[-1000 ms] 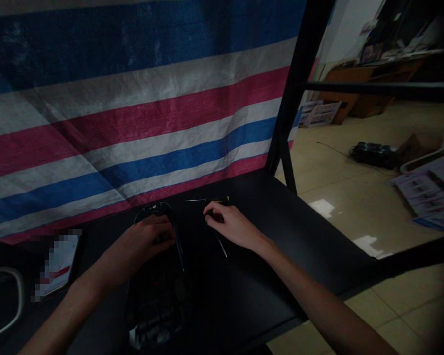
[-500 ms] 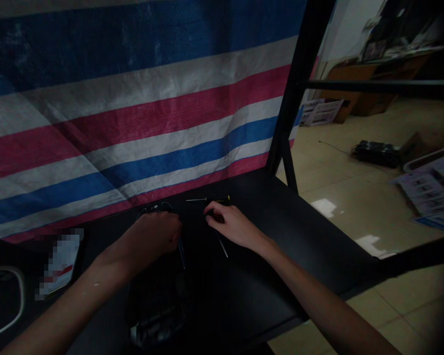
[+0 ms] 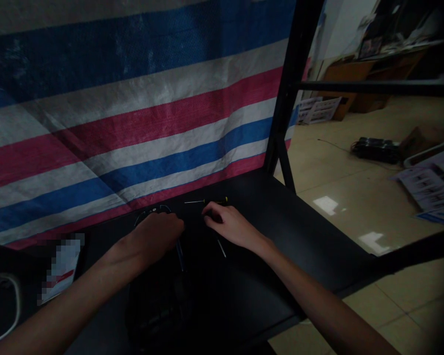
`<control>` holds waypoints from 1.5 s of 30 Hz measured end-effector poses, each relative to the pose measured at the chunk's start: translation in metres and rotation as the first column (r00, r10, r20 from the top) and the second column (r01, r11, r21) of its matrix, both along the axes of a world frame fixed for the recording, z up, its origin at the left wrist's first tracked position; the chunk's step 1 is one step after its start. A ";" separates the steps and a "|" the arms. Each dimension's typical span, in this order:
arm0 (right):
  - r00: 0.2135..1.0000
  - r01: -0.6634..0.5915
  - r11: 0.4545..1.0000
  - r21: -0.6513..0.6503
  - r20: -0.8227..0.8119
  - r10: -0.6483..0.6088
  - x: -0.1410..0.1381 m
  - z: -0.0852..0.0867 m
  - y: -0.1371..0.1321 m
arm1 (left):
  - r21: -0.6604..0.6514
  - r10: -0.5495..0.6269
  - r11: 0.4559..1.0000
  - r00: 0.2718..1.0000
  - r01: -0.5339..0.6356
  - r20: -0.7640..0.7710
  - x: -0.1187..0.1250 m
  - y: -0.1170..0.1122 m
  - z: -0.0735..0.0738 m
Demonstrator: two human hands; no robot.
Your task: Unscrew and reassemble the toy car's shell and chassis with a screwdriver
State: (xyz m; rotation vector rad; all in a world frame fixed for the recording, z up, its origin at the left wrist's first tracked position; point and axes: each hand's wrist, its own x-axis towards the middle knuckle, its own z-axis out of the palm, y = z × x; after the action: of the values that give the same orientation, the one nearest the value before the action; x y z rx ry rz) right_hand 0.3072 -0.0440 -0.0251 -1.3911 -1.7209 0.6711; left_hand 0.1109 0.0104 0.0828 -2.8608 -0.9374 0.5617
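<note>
- Table [image 3: 291,222], one, black, its far edge along a striped sheet [image 3: 151,138]
- Dark elongated device [image 3: 157,301], one, left of the table's middle, running from near the far edge towards the near edge; bluish rim partly visible, detail lost in shadow
- Left hand [image 3: 160,236], over the device's far part, back of the hand uppermost, knuckles bent; fingertips hidden — cannot tell whether they grip anything or merely rest
- Right hand [image 3: 232,224], just beside the device towards the table's right edge; thumb and fingers appear to grasp a slim tool [image 3: 222,248], its metal shaft pointing to the near edge, its handle mostly concealed
- Screwdriver [image 3: 216,200], one, black and yellow, lying loose near the far edge, just beyond the right hand
- Flat item [image 3: 62,266], pixelated, at the table's left portion, apart from the device
- State of work: judged under way — device in place, slim tool apparently in hand but apart from it; whether any part is loosened or fastened, and how much remains, cannot be told
</note>
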 end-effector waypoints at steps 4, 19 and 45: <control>1.000 -0.004 1.000 0.007 -0.006 0.004 0.000 0.000 -0.001 | -0.089 -0.005 0.996 0.994 0.015 0.109 -0.020 0.006 -0.006; 0.996 0.001 1.000 0.023 -0.084 0.001 -0.001 0.001 0.000 | -0.161 0.209 0.977 0.753 -0.139 0.624 -0.084 -0.033 -0.054; 0.873 0.058 0.993 -0.100 -0.477 -0.099 -0.023 -0.017 -0.008 | -0.785 0.823 0.567 -0.175 0.250 0.540 -0.126 0.032 -0.129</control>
State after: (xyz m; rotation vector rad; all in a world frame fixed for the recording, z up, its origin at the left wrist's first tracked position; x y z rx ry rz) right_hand 0.2844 -0.0517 -0.0418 -1.2104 -1.2445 0.9608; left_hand -0.0153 0.0427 -0.0458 -3.0298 -2.0761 -2.4688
